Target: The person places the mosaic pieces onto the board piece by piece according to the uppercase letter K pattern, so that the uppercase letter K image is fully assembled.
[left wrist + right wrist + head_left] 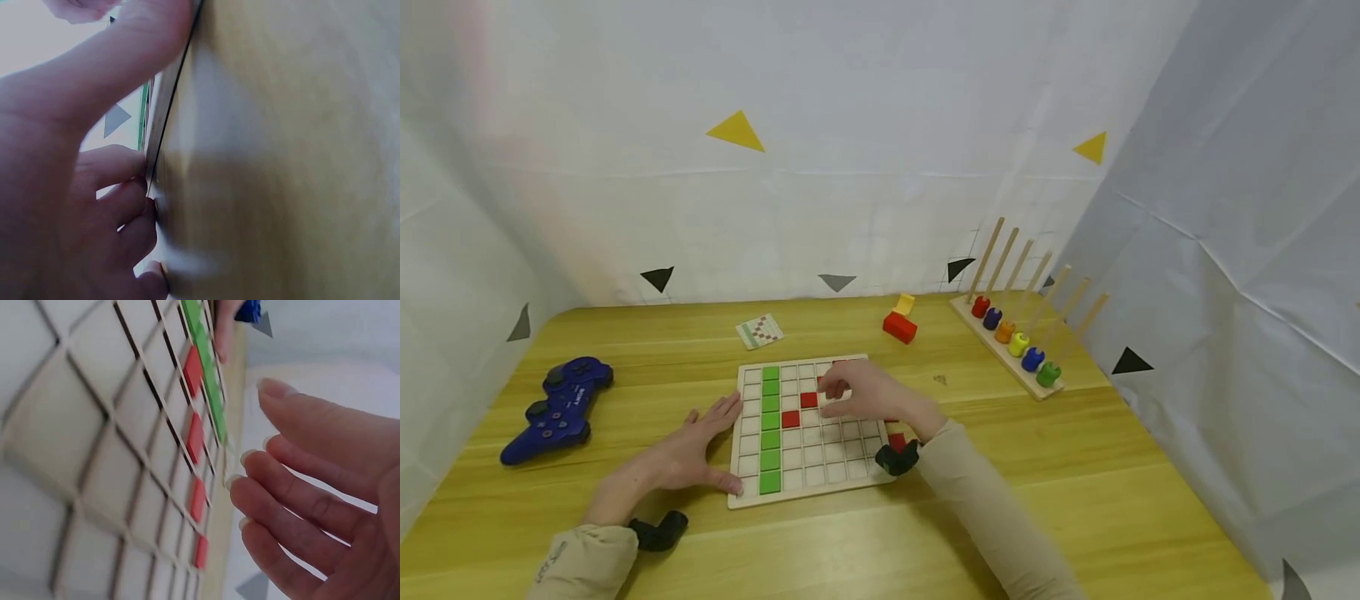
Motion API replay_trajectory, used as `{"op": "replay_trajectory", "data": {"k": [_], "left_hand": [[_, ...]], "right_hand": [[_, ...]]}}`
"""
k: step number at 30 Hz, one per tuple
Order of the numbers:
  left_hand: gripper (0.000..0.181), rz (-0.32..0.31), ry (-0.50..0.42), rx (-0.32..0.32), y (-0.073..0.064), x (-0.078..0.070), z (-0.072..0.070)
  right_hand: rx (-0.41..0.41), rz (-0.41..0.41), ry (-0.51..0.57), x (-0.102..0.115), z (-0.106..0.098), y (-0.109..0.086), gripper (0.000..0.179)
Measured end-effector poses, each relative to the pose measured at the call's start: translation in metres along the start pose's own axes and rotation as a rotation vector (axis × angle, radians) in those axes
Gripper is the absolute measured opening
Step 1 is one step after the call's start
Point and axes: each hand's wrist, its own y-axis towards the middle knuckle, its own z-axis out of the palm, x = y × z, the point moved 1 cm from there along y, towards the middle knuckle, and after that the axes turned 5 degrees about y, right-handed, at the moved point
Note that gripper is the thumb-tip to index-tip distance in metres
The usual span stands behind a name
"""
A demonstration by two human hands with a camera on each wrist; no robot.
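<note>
A wooden grid board [805, 492] lies on the table with a column of green square tiles [771, 438] near its left side. Red square tiles [791, 419] step diagonally up and to the right from that column. My left hand [688, 454] rests along the board's left edge, thumb at the lower corner and fingers spread. Over the board's upper right part hovers my right hand [868, 392], which covers some cells. In the right wrist view its fingers [294, 506] and thumb are bent loosely and apart, holding nothing.
A patterned card [760, 331] lies behind the board. Red blocks [899, 327] and yellow blocks [904, 305] sit behind it to the right. More red pieces [897, 442] show by the right wrist. A pegged wooden stand [1007, 354] with coloured rings is at right, a blue game controller [559, 408] at left.
</note>
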Motion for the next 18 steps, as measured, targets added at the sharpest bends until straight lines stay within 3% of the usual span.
{"op": "replay_trajectory", "data": {"k": [6,18], "left_hand": [[0.124,-0.005,0.004,0.006,0.0,-0.002,-0.001],[0.123,-0.007,0.0,0.007,0.0,-0.002,-0.002]], "right_hand": [[-0.056,0.026,0.099,-0.022,-0.025,-0.026,0.034],[-0.117,0.081,0.049,-0.064,-0.042,-0.067,0.032]]}}
